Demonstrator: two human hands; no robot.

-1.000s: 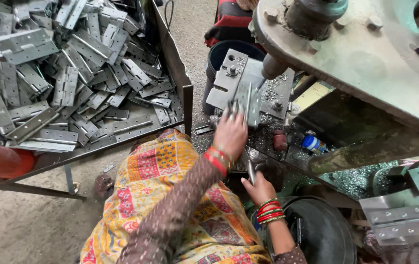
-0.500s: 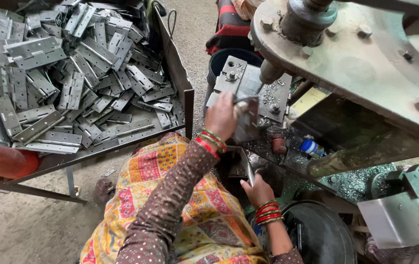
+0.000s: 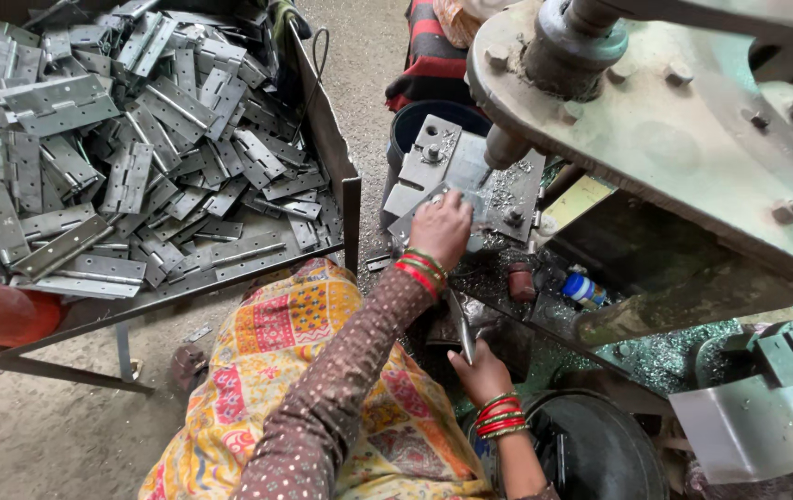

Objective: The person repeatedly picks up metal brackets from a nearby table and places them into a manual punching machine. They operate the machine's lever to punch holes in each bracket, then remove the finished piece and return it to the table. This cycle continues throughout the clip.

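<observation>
My left hand (image 3: 440,227) reaches forward and presses on a flat grey hinge plate (image 3: 405,215), which lies against the steel die block (image 3: 433,153) of a press. Fingers cover most of the plate. Under the round press head (image 3: 674,139) a ram (image 3: 505,146) points down at the block. Lower and closer to me, my right hand (image 3: 481,372) grips a thin metal rod (image 3: 464,329) that stands upright. Both wrists wear red and green bangles. My lap is covered in yellow patterned cloth (image 3: 294,370).
On my left, a metal tray (image 3: 345,199) holds a heap of several grey hinges (image 3: 137,167). A small blue-capped bottle (image 3: 584,290) and metal shavings (image 3: 665,356) lie beneath the press. A dark round bin (image 3: 600,454) stands by my right arm. Striped cloth (image 3: 433,56) of another person shows behind.
My left hand has lowered from a raised, spread grip to lie flat on the plate at the die block. The right hand stays on the rod.
</observation>
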